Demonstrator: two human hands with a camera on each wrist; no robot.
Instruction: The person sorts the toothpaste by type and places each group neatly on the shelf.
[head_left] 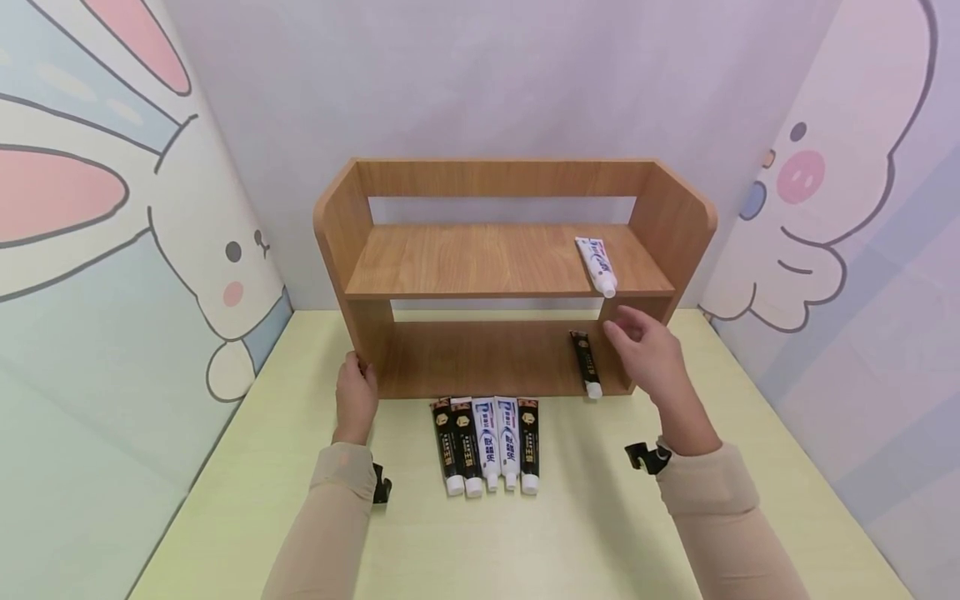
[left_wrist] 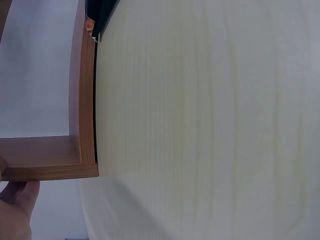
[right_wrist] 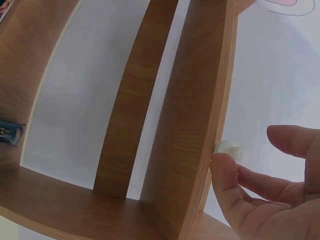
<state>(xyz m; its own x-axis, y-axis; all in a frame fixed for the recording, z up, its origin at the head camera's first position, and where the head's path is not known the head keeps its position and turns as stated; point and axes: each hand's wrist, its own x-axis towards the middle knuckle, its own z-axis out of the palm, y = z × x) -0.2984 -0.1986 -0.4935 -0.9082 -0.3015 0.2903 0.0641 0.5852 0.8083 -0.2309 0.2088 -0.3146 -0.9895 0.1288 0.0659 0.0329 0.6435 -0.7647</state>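
Observation:
My left hand (head_left: 356, 398) holds the left side panel of a wooden two-tier shelf (head_left: 480, 177); in the left wrist view, its fingers (left_wrist: 30, 197) lie against the panel's edge. On the upper tier, a white toothpaste tube (head_left: 596, 262) lies with its cap over the front edge. Just below that cap is my right hand (head_left: 647, 350), empty, thumb and forefinger apart. The right wrist view shows a fingertip beside the white cap (right_wrist: 231, 150); whether they touch, I cannot tell. A black toothpaste tube (head_left: 584, 362) lies on the lower tier, left of this hand.
In front of the shelf, several toothpaste tubes lie side by side on the pale table (head_left: 480, 550), black ones (head_left: 465, 446) and white ones (head_left: 487, 442) with caps toward me. Walls with cartoon animals (head_left: 225, 225) stand at both sides.

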